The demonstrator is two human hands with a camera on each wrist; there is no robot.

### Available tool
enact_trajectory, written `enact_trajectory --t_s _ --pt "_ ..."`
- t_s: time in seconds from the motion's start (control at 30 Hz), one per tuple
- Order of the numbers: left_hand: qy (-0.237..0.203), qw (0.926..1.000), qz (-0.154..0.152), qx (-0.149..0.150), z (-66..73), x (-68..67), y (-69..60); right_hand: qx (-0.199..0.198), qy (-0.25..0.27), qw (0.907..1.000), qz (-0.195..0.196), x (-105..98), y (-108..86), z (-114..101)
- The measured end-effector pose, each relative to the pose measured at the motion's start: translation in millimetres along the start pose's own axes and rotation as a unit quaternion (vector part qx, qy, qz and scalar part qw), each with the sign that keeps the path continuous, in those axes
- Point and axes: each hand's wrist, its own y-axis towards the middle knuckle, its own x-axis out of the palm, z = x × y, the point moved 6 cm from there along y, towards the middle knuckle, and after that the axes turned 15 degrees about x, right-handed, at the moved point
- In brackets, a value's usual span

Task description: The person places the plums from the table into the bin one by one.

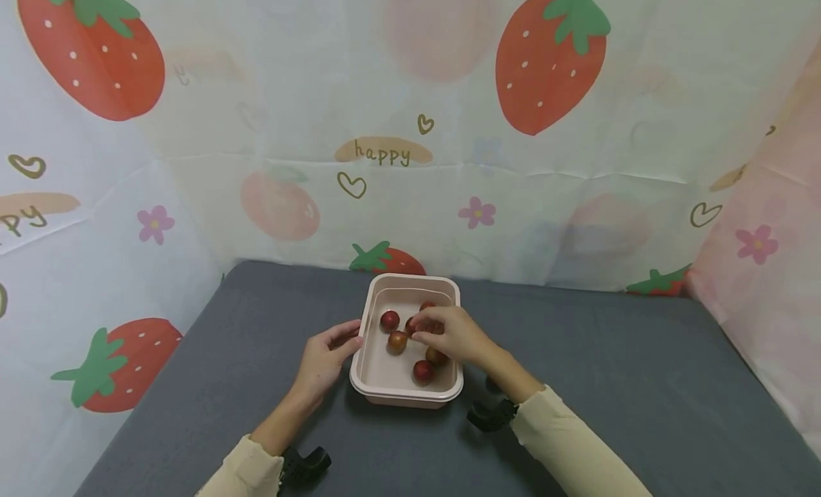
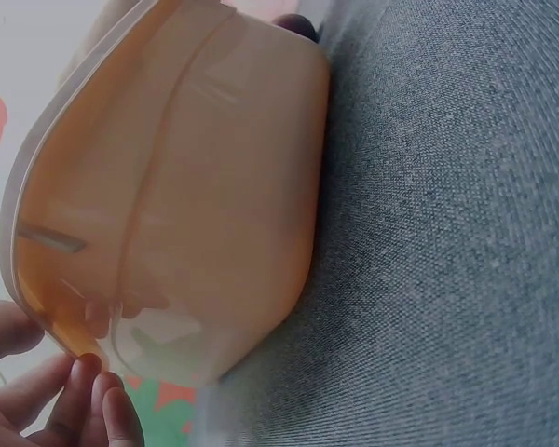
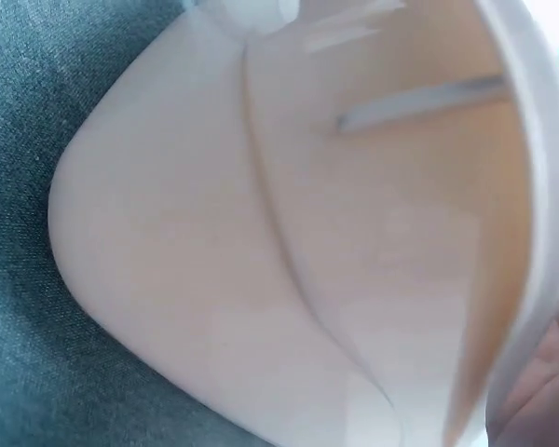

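- Nearest the camera, a left sleeve (image 1: 240, 472) and a right sleeve (image 1: 574, 440) reach in, each with a black wrist device (image 1: 306, 465) beside it; the right-hand one sits just beside the tub (image 1: 406, 396), so a low sweep of that arm could knock the near right corner.
- The left hand (image 1: 323, 358) has its thumb at the tub's left rim and its other fingers partly bent against the outer wall, a light hold as far as can be judged. A hard push from the right could turn or slide the tub on the dark cloth (image 1: 609, 383).
- The right hand (image 1: 455, 333) comes over the right rim, its thumb and forefinger curved close together beside a dark red fruit (image 1: 410, 326). I cannot tell whether they grip it; the right wrist view shows mainly the tub's outer wall. If the pinch is loose, a smooth round skin could slip free and roll.
- The small round fruits lie inside the tub: a red fruit (image 1: 389, 321) on the left, an orange-brown fruit (image 1: 397, 342) just nearer, and another red fruit (image 1: 423, 371) toward the near side. Crowded fingertips might nudge neighbours instead.
- The right palm partly covers fruits beneath it, so a blind touch could press or scatter them.
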Motion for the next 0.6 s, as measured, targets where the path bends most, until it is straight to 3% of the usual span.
enact_trajectory --t_s 0.3,0.6 --pt "-0.001 1.0000 0.000 -0.001 -0.4 0.3 0.5 0.000 0.029 0.9980 0.056 -34 -20.6 1" --pt "0.004 1.0000 -0.003 0.003 0.6 0.0 -1.1 -0.008 0.001 0.9954 0.095 -56 -45.5 13"
